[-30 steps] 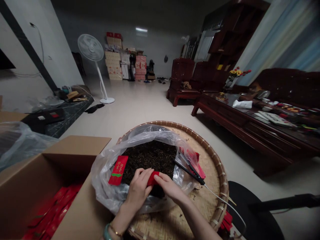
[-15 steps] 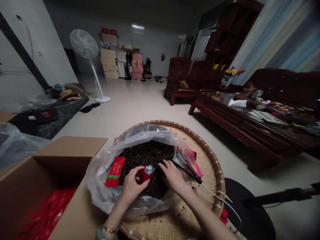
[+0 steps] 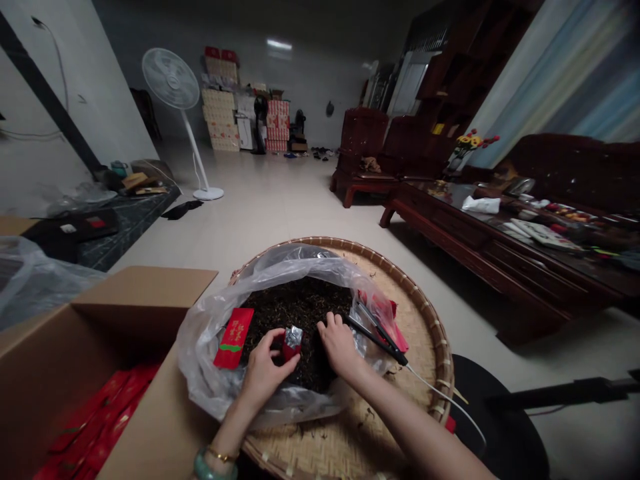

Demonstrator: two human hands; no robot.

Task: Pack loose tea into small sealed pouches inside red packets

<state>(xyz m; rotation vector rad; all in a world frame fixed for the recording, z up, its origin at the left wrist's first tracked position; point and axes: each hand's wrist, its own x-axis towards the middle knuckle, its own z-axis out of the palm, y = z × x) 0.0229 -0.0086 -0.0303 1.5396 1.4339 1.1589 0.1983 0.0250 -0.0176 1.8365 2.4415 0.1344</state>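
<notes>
My left hand is closed round a small red packet, whose silver foil mouth points up. Dark, twiggy dried tea leaves fill a clear plastic bag with its rim spread wide. My right hand is down in the leaves, right of the packet, its fingers curled in; the fingertips are partly hidden. A flat red packet with gold writing and a green band lies on the bag's left side. Close by my right hand, a black hair straightener with a white cord rests open.
The bag sits on a round woven bamboo tray. At the left stands an open cardboard box holding several red packets. A black round stand base is at the right, near a dark wooden table. A white fan stands farther back.
My right hand's fingers have curled in more among the leaves. My left hand still holds the packet, now more upright. The whole view has shifted slightly.
</notes>
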